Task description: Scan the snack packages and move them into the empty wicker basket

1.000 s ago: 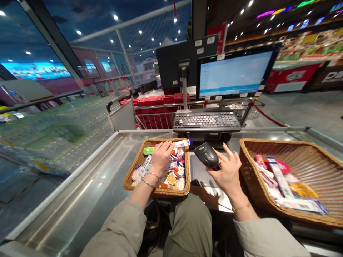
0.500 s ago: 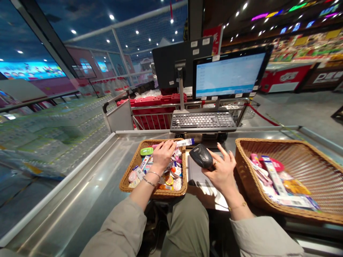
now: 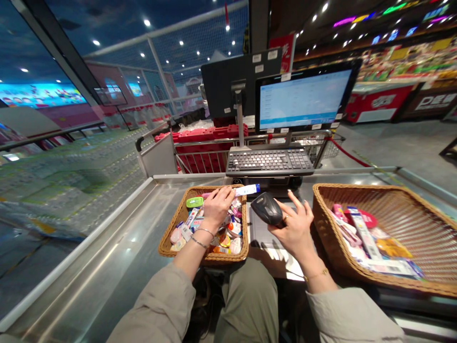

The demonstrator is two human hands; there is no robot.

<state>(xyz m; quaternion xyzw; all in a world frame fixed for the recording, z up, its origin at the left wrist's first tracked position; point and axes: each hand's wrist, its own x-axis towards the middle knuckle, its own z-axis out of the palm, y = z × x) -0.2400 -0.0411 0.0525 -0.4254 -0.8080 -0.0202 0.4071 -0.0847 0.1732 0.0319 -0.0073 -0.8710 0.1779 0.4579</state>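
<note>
My left hand (image 3: 218,205) is closed on one end of a slim white-and-blue packet (image 3: 247,189), which sticks out to the right past the rim of a wicker basket (image 3: 167,243). Small packaged goods fill that basket, among them a green item (image 3: 194,202). In my right hand (image 3: 294,224) is a black handheld barcode scanner (image 3: 267,208), its head tilted toward the left basket. Some fingers of this hand stand away from the scanner, and its handle is mostly hidden. On the right, a larger wicker basket (image 3: 424,200) holds several similar slim boxes (image 3: 363,232) and packets.
A keyboard (image 3: 269,160) and a lit monitor (image 3: 305,100) stand behind the baskets, beside a second dark screen (image 3: 233,85) seen from its back. The metal counter (image 3: 117,247) has a raised edge. Beyond it are a shopping cart (image 3: 200,158) and stacked bottles (image 3: 89,176).
The packet in my left hand has turned slightly, so its printed barcode side no longer shows. Both hands stay nearly in place.
</note>
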